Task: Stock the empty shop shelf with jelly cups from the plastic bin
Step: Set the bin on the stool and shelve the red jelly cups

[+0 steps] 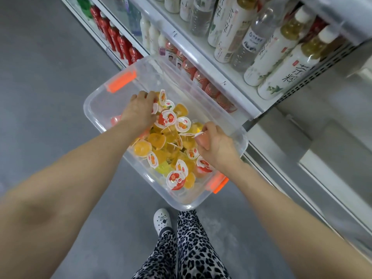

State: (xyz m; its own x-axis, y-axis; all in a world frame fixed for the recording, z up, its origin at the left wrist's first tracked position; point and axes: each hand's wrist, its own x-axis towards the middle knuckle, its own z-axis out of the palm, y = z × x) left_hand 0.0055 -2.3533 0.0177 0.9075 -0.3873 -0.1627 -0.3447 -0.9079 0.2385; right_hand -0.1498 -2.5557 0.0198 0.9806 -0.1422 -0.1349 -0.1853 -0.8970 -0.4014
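- While the small clear plastic jelly cups [167, 117], with printed fruit lids and orange, yellow and red fillings, lie heaped in its middle and near end, the clear rectangular plastic bin [94, 109] with orange clip handles [121, 81] sits low, just beside the shelving.
- The right hand [216, 144] is by the bin's shelf-side wall, its fingers curled round one pinkish cup [201, 140] with the lid tilted upward.
- The left hand [140, 111] reaches into the far side of the heap with its fingers bent down among the cups; I cannot tell whether they have closed on one.
- Judging by this, the job is at the picking stage. Many cups are in the bin, its far end is bare, and no cup shows on any shelf in view, so the placing seems largely left to do.
- The white metal shop shelving [201, 55] holds tall white tea bottles [281, 63] above and red bottles [120, 43] lower down. Pale bare ledges at the lower right may be the empty shelf, though that is unsure.
- Nearest the camera, a white clog [162, 220] and leopard-print trousers [191, 248] stand on the grey floor [40, 77].
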